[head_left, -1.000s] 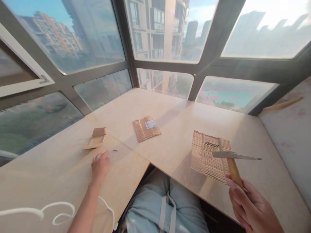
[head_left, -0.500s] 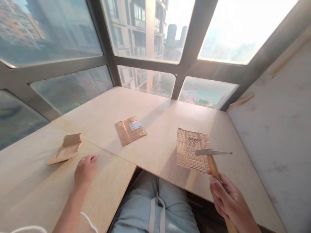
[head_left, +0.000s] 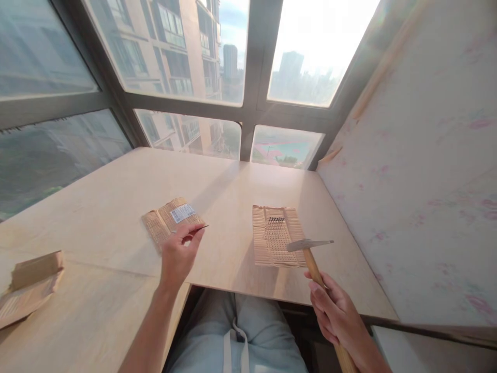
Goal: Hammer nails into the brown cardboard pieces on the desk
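Note:
My left hand [head_left: 178, 256] pinches a thin dark nail [head_left: 204, 227] between thumb and fingertips, its end pointing right. Beneath and behind that hand lies a folded brown cardboard piece [head_left: 157, 223] with a white printed label [head_left: 182, 213]. In my right hand [head_left: 337, 311] is a hammer [head_left: 313, 265], gripped by its wooden handle. The metal head hovers over the right edge of a corrugated cardboard sheet [head_left: 259, 248]. Near the top of this sheet stands a short row of dark nails [head_left: 276, 219], with rows of small dark marks below.
A bent cardboard flap [head_left: 37, 282] rests on the pale wooden table [head_left: 221, 186] at far left. Windows line the back, and a flowered wall [head_left: 419, 181] rises on the right. My legs [head_left: 236, 331] are under the table's inner corner.
My left hand has moved right with the nail, from near the cardboard flap to beside the labelled cardboard. The view has turned right. The hammer stays in my right hand.

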Action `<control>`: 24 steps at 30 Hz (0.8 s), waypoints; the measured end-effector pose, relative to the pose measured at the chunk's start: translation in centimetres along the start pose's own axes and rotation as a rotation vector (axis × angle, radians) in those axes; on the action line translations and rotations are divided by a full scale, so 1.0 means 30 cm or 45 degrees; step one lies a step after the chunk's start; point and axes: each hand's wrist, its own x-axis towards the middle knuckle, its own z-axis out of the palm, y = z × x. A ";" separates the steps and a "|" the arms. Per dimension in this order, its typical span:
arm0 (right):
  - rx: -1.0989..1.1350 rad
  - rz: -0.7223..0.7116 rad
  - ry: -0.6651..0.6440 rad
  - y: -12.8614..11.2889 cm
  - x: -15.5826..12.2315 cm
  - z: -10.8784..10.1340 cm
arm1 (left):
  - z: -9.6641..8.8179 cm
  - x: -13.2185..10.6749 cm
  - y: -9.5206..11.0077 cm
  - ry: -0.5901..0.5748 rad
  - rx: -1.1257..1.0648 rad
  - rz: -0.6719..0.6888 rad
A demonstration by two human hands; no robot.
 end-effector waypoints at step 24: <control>0.062 0.071 -0.016 0.023 0.045 -0.066 | 0.557 0.188 0.102 -0.885 0.201 0.484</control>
